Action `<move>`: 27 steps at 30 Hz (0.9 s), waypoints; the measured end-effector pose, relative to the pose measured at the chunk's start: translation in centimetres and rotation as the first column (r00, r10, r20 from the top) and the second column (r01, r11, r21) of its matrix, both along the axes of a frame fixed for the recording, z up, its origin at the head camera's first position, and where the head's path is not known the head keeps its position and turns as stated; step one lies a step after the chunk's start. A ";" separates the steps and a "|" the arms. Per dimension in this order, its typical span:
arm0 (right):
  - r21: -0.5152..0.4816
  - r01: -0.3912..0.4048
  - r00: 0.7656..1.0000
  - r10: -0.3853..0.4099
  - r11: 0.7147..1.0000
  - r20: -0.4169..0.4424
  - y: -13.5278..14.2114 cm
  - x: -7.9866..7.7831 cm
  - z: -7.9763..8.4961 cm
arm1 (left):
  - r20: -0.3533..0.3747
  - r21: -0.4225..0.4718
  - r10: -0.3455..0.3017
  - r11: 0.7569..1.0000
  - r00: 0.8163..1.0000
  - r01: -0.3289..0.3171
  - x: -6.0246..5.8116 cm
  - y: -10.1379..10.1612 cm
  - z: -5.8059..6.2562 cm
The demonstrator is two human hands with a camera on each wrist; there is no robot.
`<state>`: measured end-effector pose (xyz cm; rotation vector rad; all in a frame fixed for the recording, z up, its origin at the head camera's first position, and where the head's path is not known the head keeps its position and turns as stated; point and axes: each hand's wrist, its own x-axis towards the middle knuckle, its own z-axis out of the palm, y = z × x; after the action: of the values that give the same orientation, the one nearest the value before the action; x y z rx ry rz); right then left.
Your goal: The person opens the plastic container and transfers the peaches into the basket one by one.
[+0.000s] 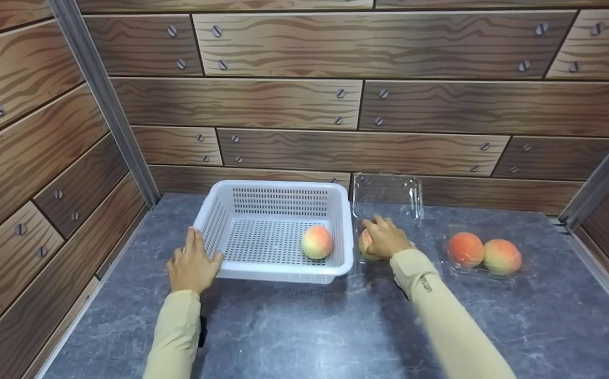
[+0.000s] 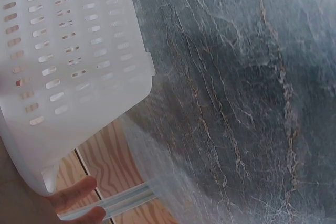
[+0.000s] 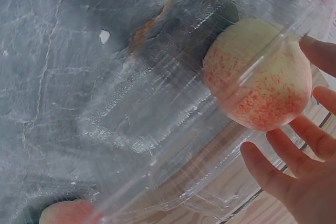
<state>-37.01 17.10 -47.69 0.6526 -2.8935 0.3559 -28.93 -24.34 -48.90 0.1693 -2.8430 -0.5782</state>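
Observation:
My left hand (image 1: 194, 266) rests against the left side of a white perforated plastic basket (image 1: 283, 270), its fingers fairly straight along the rim. In the left wrist view two fingertips (image 2: 79, 195) show beside the basket wall (image 2: 79, 98). One peach (image 1: 317, 242) lies inside the basket at the right. Just right of the basket, my right hand (image 1: 386, 238) reaches over another peach (image 1: 366, 245) in a clear plastic container (image 1: 389, 197). The right wrist view shows spread fingers (image 3: 283, 153) and thumb close around this peach (image 3: 257, 77); firm contact cannot be made out.
Two more peaches, one redder (image 1: 465, 249) and one yellower (image 1: 502, 257), sit side by side in clear plastic packaging at the right. Everything stands on a grey marbled table (image 1: 294, 326), with wood-patterned walls (image 1: 283, 105) at the back and sides.

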 end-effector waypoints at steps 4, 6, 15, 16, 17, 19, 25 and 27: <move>-0.021 0.003 1.000 -0.003 1.000 -0.004 0.1 0.1 -0.4 | 0.009 -0.001 0.002 1.000 1.000 -0.002 -0.1 0.0 0.0; -0.037 0.004 1.000 -0.004 0.999 -0.010 0.1 0.1 -0.6 | 0.013 0.000 0.000 1.000 1.000 0.000 -0.2 0.0 0.0; -0.074 0.008 0.999 -0.010 0.997 -0.033 0.1 0.0 -1.3 | 0.027 0.008 -0.002 1.000 1.000 0.002 -0.2 -0.1 0.0; -0.077 0.011 1.000 -0.013 0.997 -0.027 0.0 0.0 -1.4 | 0.029 0.008 -0.001 1.000 1.000 0.000 -0.2 -0.1 0.1; -0.079 0.014 1.000 -0.015 0.997 -0.021 0.0 -0.1 -1.4 | 0.030 0.008 0.002 1.000 1.000 -0.002 -0.2 -0.1 0.1; -0.080 0.014 1.000 -0.016 0.997 -0.017 -0.1 -0.2 -1.5 | 0.029 0.007 0.007 1.000 1.000 -0.007 -0.1 -0.1 0.1; -0.088 0.013 1.000 -0.015 0.996 -0.022 -0.2 -0.4 -1.8 | 0.026 -0.002 0.011 1.000 1.000 -0.011 -0.1 -0.1 0.0; -0.091 0.012 0.999 -0.015 0.996 -0.032 -0.1 -0.3 -1.9 | 0.024 0.001 0.008 1.000 1.000 -0.008 -0.1 -0.1 0.0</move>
<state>-37.35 16.98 -49.59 0.6176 -2.8305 0.4681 -29.04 -24.43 -48.95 0.1898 -2.8642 -0.5801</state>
